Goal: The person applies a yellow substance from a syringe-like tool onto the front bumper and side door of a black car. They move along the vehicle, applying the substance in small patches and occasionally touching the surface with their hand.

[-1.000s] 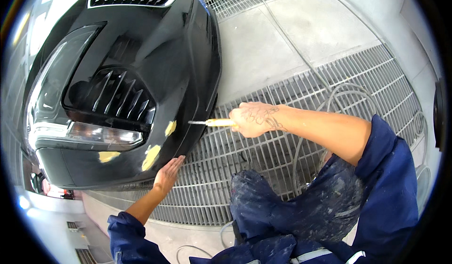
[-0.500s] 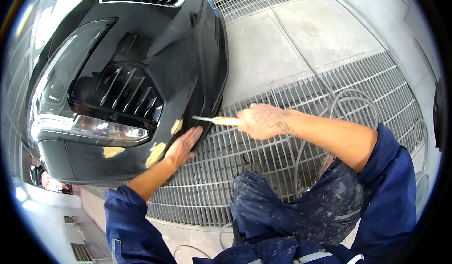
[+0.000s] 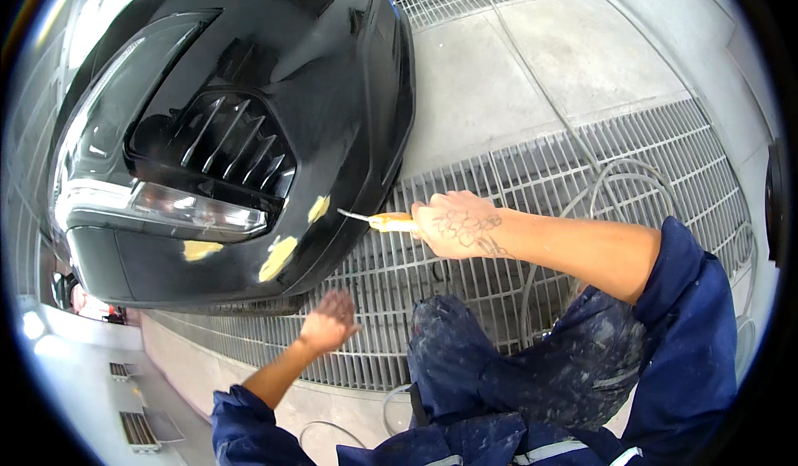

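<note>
black car [image 3: 320, 125] fills the upper left, its front corner facing the person. metal floor grating [image 3: 515, 171] spreads beside and below it. dark blue trousers [image 3: 532, 362], spotted with pale marks, show at the lower middle, over the grating. on the car sit a slatted vent [image 3: 229, 146] and, just below it, a clear lamp [image 3: 199, 208]. the right hand [image 3: 453, 225] is clenched around the handle of a tool. the left hand [image 3: 330, 323] hangs over the grating, apart from the car; it is blurred, so i cannot tell whether its fingers are curled or spread. the tool [image 3: 391, 221], yellow-handled with a thin metal blade, points left, its tip over the car's lower edge; contact there is unclear. three pale yellow patches [image 3: 278, 258] mark the car below and right of the lamp, the smallest just beside the tip.
</note>
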{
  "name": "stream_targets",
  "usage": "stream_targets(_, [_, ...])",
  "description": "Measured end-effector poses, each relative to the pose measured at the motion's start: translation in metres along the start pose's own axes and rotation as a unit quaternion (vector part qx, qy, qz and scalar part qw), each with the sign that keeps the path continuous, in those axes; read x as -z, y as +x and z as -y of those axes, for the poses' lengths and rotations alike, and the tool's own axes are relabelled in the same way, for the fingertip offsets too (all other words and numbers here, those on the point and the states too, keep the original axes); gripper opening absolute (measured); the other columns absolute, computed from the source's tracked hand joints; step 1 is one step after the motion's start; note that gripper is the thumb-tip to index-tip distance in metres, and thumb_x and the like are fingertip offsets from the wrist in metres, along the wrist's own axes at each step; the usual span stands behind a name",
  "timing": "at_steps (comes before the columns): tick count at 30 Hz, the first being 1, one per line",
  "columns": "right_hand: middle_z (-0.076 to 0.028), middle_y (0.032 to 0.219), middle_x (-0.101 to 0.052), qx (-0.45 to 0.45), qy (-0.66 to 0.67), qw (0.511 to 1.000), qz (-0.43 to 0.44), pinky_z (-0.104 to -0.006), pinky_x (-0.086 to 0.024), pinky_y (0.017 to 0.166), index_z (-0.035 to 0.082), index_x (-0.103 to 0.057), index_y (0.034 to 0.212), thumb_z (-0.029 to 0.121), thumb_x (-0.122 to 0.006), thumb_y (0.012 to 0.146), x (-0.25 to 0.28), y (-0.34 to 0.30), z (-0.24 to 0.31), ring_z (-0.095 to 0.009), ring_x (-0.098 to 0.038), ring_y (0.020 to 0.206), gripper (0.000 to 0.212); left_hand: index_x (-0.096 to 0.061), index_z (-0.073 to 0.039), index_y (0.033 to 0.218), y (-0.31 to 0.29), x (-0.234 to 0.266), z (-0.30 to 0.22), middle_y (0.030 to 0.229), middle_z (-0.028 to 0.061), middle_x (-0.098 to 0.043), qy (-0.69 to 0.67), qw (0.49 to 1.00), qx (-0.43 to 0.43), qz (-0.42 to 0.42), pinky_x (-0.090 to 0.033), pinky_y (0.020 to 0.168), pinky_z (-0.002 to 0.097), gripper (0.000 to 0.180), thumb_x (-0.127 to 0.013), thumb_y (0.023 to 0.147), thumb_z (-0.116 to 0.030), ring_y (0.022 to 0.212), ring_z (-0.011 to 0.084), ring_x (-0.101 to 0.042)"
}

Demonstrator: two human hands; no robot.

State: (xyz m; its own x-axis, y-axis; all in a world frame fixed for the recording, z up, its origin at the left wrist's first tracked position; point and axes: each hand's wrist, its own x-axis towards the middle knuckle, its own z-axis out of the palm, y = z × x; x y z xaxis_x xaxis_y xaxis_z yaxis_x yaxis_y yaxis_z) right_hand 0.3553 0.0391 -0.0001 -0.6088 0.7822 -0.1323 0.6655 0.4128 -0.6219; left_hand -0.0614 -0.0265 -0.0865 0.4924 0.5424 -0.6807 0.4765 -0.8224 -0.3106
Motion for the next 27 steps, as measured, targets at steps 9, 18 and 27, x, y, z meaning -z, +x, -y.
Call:
stream_targets(9, [-0.022,0.080,-0.073,-0.049,0.013,0.995,-0.083,-0.0519,-0.060,0.069,-0.006,-0.067,0.109,0.032,-0.059,0.107,0.010,0.002,-0.007,-0.040,-0.075,0.073,0.039,-0.023,0.000,0.168,0.045,0.093,0.066,0.178,0.0096,-0.020,0.248,0.948,0.090,-0.177,-0.007,0.135,0.0387,0.077,-0.041,0.110,-0.048,0.166,0.0242,-0.012])
stream_targets(18, [-0.026,0.088,-0.074,-0.143,0.038,0.983,-0.107,-0.0520,-0.059,0.076,-0.006,-0.070,0.109,0.031,-0.061,0.106,0.045,0.002,-0.028,-0.042,-0.075,0.085,0.038,-0.037,0.000,0.162,0.096,0.191,0.085,0.171,0.0146,-0.036,0.097,0.929,0.087,-0.346,-0.021,0.133,0.0450,0.082,-0.069,0.095,-0.035,0.160,0.0270,-0.029])
stream_targets(27, [-0.024,0.085,-0.074,-0.155,0.069,0.970,-0.176,-0.0543,-0.057,0.076,-0.006,-0.069,0.109,0.034,-0.063,0.106,0.057,0.006,-0.034,-0.044,-0.074,0.083,0.041,-0.043,-0.007,0.162,0.110,0.272,0.152,0.170,0.0079,-0.040,0.166,0.919,0.040,-0.356,-0.018,0.133,0.0448,0.076,-0.059,0.100,-0.049,0.160,0.0247,-0.030])
